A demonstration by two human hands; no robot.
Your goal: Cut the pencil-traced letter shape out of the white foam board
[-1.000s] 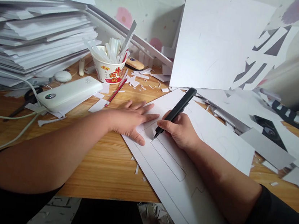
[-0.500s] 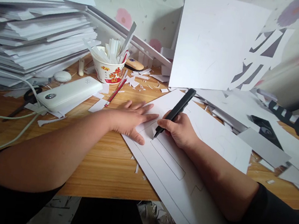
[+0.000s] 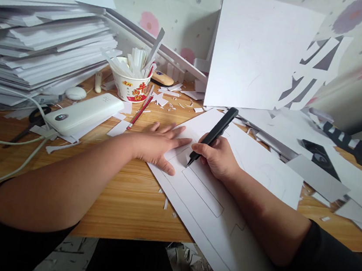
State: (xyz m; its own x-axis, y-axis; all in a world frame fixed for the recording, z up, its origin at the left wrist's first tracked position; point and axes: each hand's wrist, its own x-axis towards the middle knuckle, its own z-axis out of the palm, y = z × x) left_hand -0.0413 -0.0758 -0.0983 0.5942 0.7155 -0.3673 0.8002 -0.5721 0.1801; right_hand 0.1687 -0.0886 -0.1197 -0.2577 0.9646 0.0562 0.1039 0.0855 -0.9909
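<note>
A white board [image 3: 191, 216] with thin drawn outlines lies slantwise in front of me, its near end past the table's front edge. My left hand [image 3: 162, 144] rests flat on its left side, fingers spread, holding nothing. In my right hand [image 3: 220, 155] is a thick black pen-shaped tool [image 3: 214, 133], gripped between thumb and fingers. It leans to the upper right. Its thin tip is at the board by the upper end of a long drawn rectangle, just right of my left thumb. Whether the tip cuts or marks I cannot tell.
Behind my left arm lie a white power bank [image 3: 85, 112] with cables, scissors [image 3: 34, 119] and a red pencil [image 3: 140, 113]. A paper cup [image 3: 130, 87] holds white strips. White sheets [image 3: 47, 44] are stacked at left. Cut pieces [image 3: 317, 176] cover the right; an upright board [image 3: 253, 52] stands behind.
The tool's tip has shifted very slightly to the right on the board. My left hand stays in place; the camera view has moved a little.
</note>
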